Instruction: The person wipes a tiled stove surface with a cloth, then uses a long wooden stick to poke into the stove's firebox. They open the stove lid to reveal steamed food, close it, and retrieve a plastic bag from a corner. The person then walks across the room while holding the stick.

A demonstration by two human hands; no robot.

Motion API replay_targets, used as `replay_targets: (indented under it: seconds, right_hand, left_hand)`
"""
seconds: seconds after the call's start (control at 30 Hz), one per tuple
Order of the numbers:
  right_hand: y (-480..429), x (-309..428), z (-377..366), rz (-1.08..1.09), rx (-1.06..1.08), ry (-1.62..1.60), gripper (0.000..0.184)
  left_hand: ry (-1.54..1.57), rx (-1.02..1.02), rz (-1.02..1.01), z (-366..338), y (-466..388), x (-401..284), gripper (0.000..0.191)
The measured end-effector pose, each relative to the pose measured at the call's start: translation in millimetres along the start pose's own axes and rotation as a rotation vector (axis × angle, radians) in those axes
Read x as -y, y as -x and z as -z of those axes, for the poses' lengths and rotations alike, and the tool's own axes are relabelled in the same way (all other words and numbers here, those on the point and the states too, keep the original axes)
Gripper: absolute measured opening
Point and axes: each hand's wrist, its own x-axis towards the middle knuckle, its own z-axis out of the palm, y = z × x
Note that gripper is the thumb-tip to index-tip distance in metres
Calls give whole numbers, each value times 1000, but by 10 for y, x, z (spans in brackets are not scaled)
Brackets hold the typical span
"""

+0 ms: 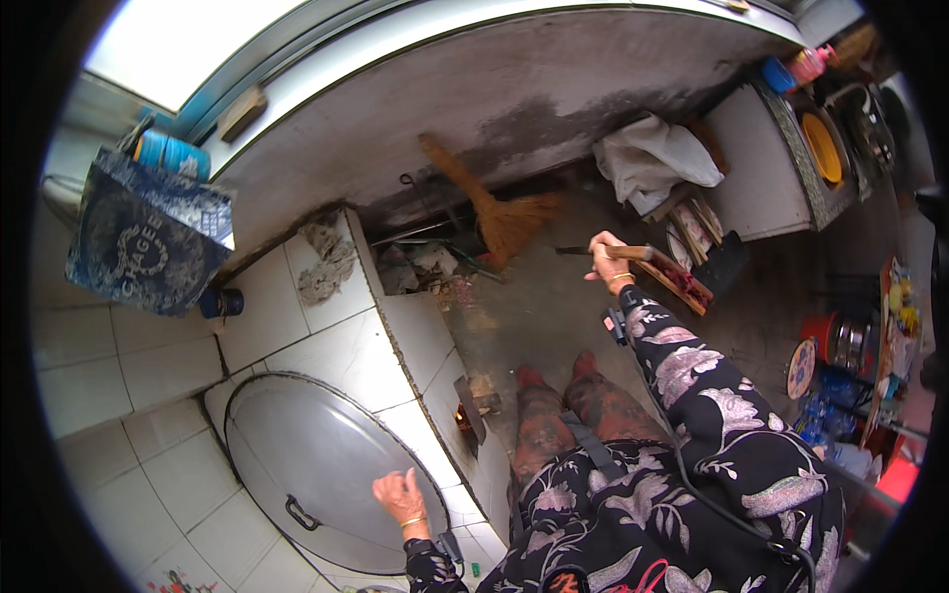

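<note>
My right hand (609, 259) grips a piece of scrap wood (671, 282), held out over the floor. Dark red material clings along its longer side, and a thin dark end sticks out past my fingers. My left hand (402, 498), loosely curled with the palm hidden, is over the right part of a large round metal lid (334, 459). From here I cannot tell whether it touches the lid. The lid has a black handle (302, 513) and covers a white-tiled stove (356, 356). A small flame (463, 419) glows in the stove's firing opening, beside a dark metal plate (474, 422).
A straw broom (504, 215) leans by the wall, near scraps and fire tools. Wood pieces (697, 230) and a white sack (656, 159) lie by a counter (764, 163). A dark printed bag (148, 230) hangs at left. Bottles (823, 419) and a shelf stand at right.
</note>
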Motion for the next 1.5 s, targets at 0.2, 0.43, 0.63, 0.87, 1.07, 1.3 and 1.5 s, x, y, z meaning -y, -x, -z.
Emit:
replay_targets:
  seconds: [0.2,0.43,0.63,0.87,1.07,1.3,1.5]
  right_hand:
    - [73,-70,4,-26,46,33,13]
    - [314,-320,68,109,247,105,6]
    - [987,-733,129,504,289,311,7]
    - [1316,-1027,-33,436,246,472,16]
    - [1304,-1167,-99,389,299,417,33]
    - [1314,-1174,-163,307,420,533,30]
    - [1357,-1352,153,472,330,526,53]
  left_hand:
    - [69,144,-320,-225,-458,-838,18]
    - [189,217,-227,-89,-784,-1744,16]
    - [405,83,-515,206,-994,-2688,21]
    - [539,135,-844,260,-1046,-3763,48]
    - [358,421,-639,39,-1007,-4091,40]
    - [533,359,-663,43,-1029,-4171,27]
    - [46,394,-748,26,-1129,-4041,11]
